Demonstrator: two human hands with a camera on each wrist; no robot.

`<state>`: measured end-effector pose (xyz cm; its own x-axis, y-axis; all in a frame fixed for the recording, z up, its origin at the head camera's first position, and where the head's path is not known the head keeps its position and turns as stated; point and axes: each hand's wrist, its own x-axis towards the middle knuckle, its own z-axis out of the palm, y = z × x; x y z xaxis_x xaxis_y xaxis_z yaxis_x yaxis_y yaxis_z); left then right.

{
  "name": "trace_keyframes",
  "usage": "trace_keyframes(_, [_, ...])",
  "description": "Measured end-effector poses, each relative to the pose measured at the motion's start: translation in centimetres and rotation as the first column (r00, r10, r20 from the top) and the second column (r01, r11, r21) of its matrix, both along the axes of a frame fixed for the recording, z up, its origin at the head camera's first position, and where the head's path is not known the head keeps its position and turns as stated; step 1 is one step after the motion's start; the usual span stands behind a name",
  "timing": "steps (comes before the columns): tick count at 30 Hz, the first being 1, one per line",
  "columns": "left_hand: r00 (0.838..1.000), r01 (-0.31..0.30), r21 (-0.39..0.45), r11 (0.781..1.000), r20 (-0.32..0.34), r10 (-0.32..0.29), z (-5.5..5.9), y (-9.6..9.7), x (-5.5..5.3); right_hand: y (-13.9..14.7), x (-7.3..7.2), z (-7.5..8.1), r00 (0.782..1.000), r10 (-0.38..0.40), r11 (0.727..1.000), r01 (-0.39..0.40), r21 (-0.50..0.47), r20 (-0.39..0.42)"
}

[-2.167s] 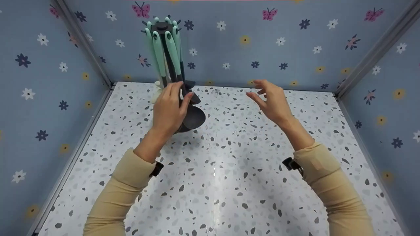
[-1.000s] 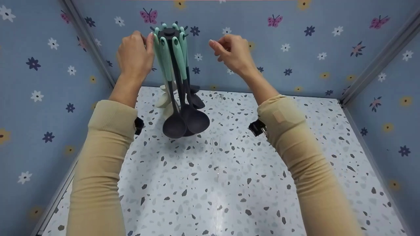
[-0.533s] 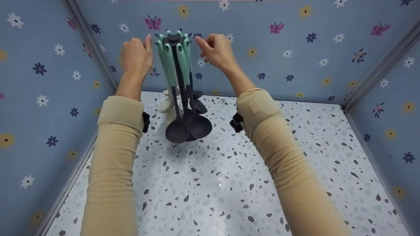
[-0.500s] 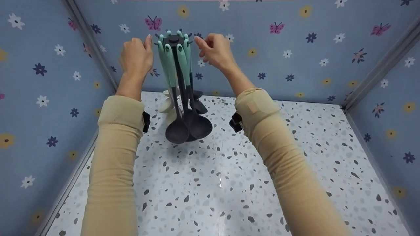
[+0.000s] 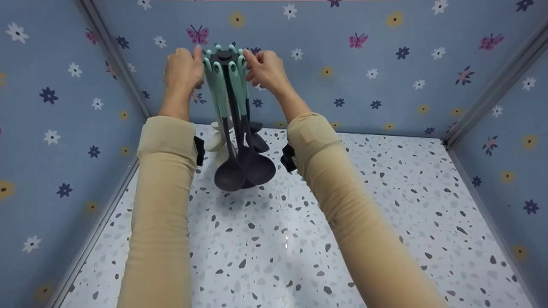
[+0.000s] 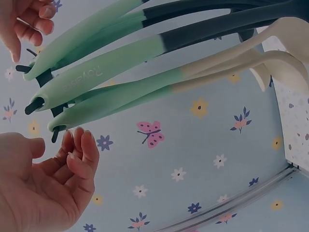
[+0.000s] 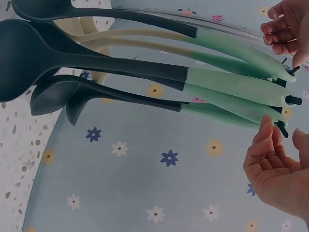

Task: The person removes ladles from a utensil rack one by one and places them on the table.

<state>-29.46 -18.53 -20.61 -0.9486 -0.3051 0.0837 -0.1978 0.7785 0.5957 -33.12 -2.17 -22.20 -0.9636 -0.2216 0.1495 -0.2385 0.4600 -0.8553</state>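
A rotating stand with a black top [image 5: 225, 56] carries several hanging kitchen utensils with mint-green handles [image 5: 219, 92]. Two dark ladles [image 5: 230, 174] face me at the front; cream-headed utensils [image 5: 215, 141] hang at the left rear. My left hand [image 5: 183, 70] is at the left of the stand's top, its fingers loosely bent beside a handle end, thumb apart in the left wrist view. On the opposite side is my right hand [image 5: 266, 70]. In the right wrist view its fingertips [image 7: 267, 123] touch or nearly touch a green handle's end, with the thumb apart.
The stand is on a white speckled tabletop [image 5: 257, 256] near the blue flowered back panel [image 5: 308, 85]. Similar panels close off the left and right sides, with metal strips [image 5: 113, 55] at the corners. Each wrist wears a small black camera mount [image 5: 288, 158].
My left hand has left the lower utensils and risen to the stand's top. My right hand has swung left and up to the top's other side. The stand stays on the table.
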Motion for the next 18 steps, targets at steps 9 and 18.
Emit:
trace_keyframes(9, [1.0, 0.004, 0.104, 0.995, 0.016, -0.005, -0.64, 0.58, -0.17, -0.52, -0.19, -0.36, 1.0, 0.012, 1.0, -0.012, 0.005, 0.023])
trace_keyframes(18, [0.999, 0.014, 0.08, 0.997, -0.03, -0.012, -0.39, 0.86, -0.34, -0.27, -0.31, -0.08, 0.999, 0.036, 0.998, -0.035, -0.043, 0.025])
